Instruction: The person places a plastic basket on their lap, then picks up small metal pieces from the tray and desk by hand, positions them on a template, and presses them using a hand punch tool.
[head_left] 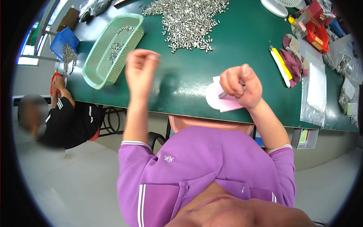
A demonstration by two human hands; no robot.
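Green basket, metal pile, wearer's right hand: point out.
Green basket (101,65), head view: bare part of its floor.
Metal pile (185,23), head view: middle of the heap.
Wearer's right hand (250,90), head view: middle of the hand.

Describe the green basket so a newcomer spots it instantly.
On the dark green table, find the big heap of small silvery pieces. Left of it, by the person's left hand, sits a long, pale green perforated basket. Colour separates it from the blue bin farther left.
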